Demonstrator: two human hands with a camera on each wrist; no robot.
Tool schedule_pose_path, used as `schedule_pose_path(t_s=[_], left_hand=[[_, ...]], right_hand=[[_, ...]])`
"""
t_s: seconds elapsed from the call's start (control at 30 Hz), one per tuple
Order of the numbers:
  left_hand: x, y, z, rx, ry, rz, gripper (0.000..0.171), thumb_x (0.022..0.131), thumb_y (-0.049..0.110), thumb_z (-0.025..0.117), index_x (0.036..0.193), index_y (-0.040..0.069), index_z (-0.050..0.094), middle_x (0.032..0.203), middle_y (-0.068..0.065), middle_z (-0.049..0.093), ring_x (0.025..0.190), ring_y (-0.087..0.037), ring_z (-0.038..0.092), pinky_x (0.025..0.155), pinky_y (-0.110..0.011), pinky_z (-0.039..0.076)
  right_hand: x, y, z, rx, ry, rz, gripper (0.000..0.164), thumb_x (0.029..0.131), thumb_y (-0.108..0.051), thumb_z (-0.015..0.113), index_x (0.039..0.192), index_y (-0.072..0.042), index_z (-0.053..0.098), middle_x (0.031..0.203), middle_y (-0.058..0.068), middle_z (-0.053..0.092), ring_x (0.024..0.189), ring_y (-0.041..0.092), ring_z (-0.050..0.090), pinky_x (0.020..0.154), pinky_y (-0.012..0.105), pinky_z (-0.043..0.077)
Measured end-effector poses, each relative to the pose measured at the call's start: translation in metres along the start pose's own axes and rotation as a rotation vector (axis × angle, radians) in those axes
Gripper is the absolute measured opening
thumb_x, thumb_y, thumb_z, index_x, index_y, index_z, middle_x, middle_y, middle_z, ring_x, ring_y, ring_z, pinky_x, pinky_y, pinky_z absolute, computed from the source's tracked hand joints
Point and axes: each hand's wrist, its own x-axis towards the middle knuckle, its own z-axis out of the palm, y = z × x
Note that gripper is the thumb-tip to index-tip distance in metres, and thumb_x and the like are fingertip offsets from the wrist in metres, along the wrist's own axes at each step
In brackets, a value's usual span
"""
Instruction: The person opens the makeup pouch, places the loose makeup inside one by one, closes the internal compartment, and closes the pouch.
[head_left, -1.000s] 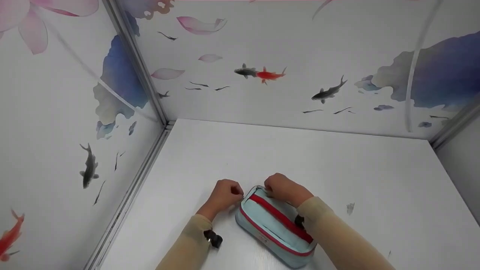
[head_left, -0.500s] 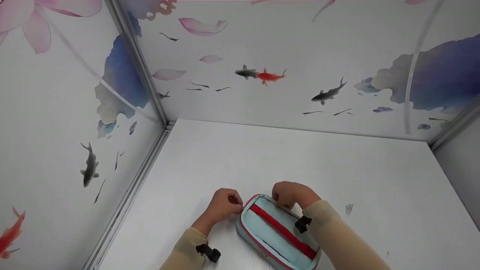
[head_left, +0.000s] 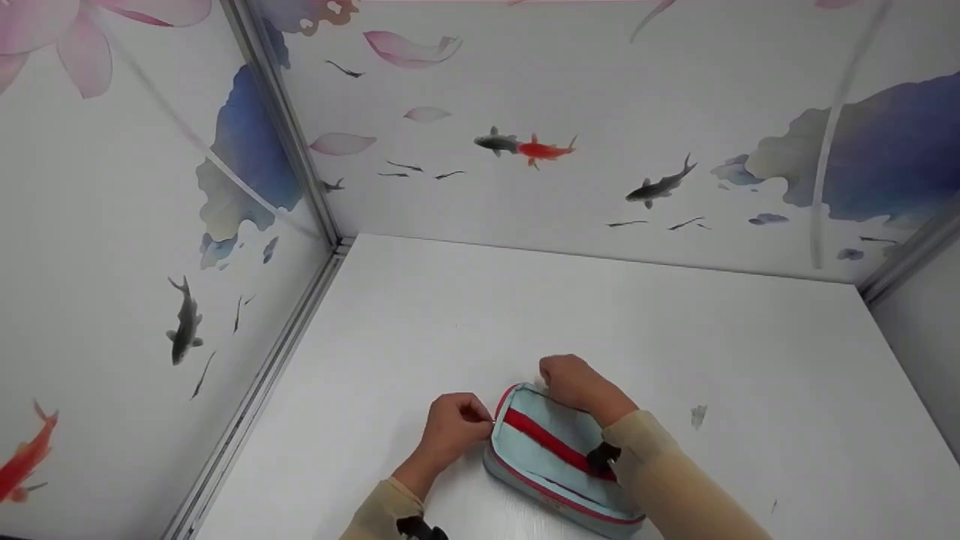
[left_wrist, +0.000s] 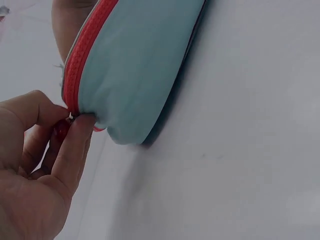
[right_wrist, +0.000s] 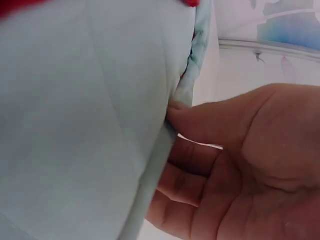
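A light blue pencil case (head_left: 555, 450) with red zipper trim and a red strap (head_left: 551, 439) lies on the white table. At its left end my left hand (head_left: 454, 427) pinches the zipper pull; in the left wrist view a red pull tab (left_wrist: 61, 131) shows among the fingers, beside the red zipper (left_wrist: 80, 65). My right hand (head_left: 589, 386) grips the far upper edge of the case. In the right wrist view the thumb of the right hand (right_wrist: 250, 150) presses on the fabric edge (right_wrist: 162, 145), with the fingers curled on the other side.
White table surface (head_left: 600, 315) spreads around the case. Panels printed with fish and petals rise at the left and back (head_left: 562, 202). A small grey mark (head_left: 698, 416) is on the table to the right. Black wrist cameras sit on both sleeves.
The left hand has come slightly lower in the head view, staying at the case's left end. The case has shifted a little, and the right hand has moved slightly along its far edge.
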Motion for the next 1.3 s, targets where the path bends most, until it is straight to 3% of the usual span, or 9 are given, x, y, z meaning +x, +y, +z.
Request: schedule_pose_path(t_s=[0.1,0.27,0.43,0.63,0.8,1.0,1.13,1.3], left_hand=[[-0.002,0.000,0.007,0.008,0.037,0.000,0.013,0.081,0.003,0.078,0.078,0.015,0.074,0.080,0.004,0.071,0.078,-0.014,0.064,0.069,-0.028,0.057],[-0.003,0.001,0.010,0.011,0.055,-0.011,0.014,0.080,0.002,0.079,0.077,0.014,0.073,0.079,0.004,0.070,0.078,-0.014,0.063,0.069,-0.028,0.056],[-0.005,0.001,0.008,0.024,0.070,-0.022,0.014,0.080,0.001,0.080,0.077,0.013,0.073,0.080,0.002,0.070,0.079,-0.015,0.063,0.069,-0.026,0.056],[-0.008,0.001,0.007,0.033,0.071,-0.032,0.013,0.081,0.003,0.081,0.078,0.013,0.073,0.080,0.002,0.070,0.079,-0.015,0.063,0.069,-0.026,0.056],[-0.010,-0.001,0.005,0.042,0.017,-0.020,0.012,0.084,0.007,0.081,0.080,0.015,0.073,0.081,0.003,0.071,0.078,-0.014,0.063,0.069,-0.026,0.056],[-0.004,-0.003,-0.005,0.069,-0.084,0.027,0.011,0.083,0.004,0.079,0.079,0.012,0.073,0.080,0.002,0.072,0.075,-0.013,0.064,0.068,-0.026,0.056],[0.002,-0.005,-0.011,0.118,-0.138,0.052,0.012,0.084,0.004,0.078,0.081,0.014,0.073,0.081,0.002,0.071,0.077,-0.014,0.063,0.069,-0.028,0.055],[0.006,-0.009,-0.016,0.152,-0.151,0.070,0.013,0.088,0.008,0.079,0.082,0.018,0.074,0.082,0.005,0.070,0.078,-0.014,0.062,0.068,-0.027,0.055]], right_hand=[[0.000,-0.001,0.003,0.005,0.000,0.027,0.009,0.097,0.002,0.062,0.094,-0.006,0.067,0.082,0.006,0.061,0.077,0.021,0.051,0.077,0.038,0.052],[-0.005,-0.001,-0.004,0.048,-0.146,0.102,0.012,0.097,-0.005,0.064,0.105,-0.007,0.074,0.092,0.006,0.068,0.081,0.022,0.058,0.082,0.041,0.058],[-0.013,0.005,-0.010,0.111,-0.208,0.134,0.009,0.094,-0.012,0.075,0.102,-0.009,0.074,0.090,0.004,0.067,0.081,0.021,0.060,0.080,0.041,0.058],[-0.014,0.010,-0.005,0.063,-0.207,0.083,0.008,0.094,-0.010,0.077,0.101,-0.010,0.074,0.090,0.002,0.067,0.081,0.022,0.061,0.082,0.043,0.058],[-0.015,0.010,-0.001,0.009,-0.189,0.034,0.005,0.097,-0.008,0.071,0.098,-0.011,0.073,0.086,0.001,0.062,0.079,0.021,0.056,0.077,0.041,0.053],[-0.017,0.008,0.000,0.008,-0.201,-0.039,0.015,0.099,-0.003,0.061,0.088,-0.011,0.065,0.075,0.000,0.051,0.073,0.020,0.049,0.072,0.038,0.043],[-0.017,0.011,0.004,0.053,-0.205,-0.032,0.005,0.100,-0.012,0.066,0.098,-0.017,0.066,0.084,-0.002,0.059,0.081,0.020,0.056,0.079,0.040,0.049],[-0.014,0.017,0.007,0.089,-0.209,-0.062,0.010,0.100,-0.020,0.069,0.109,-0.024,0.067,0.096,-0.005,0.063,0.092,0.020,0.059,0.087,0.043,0.053]])
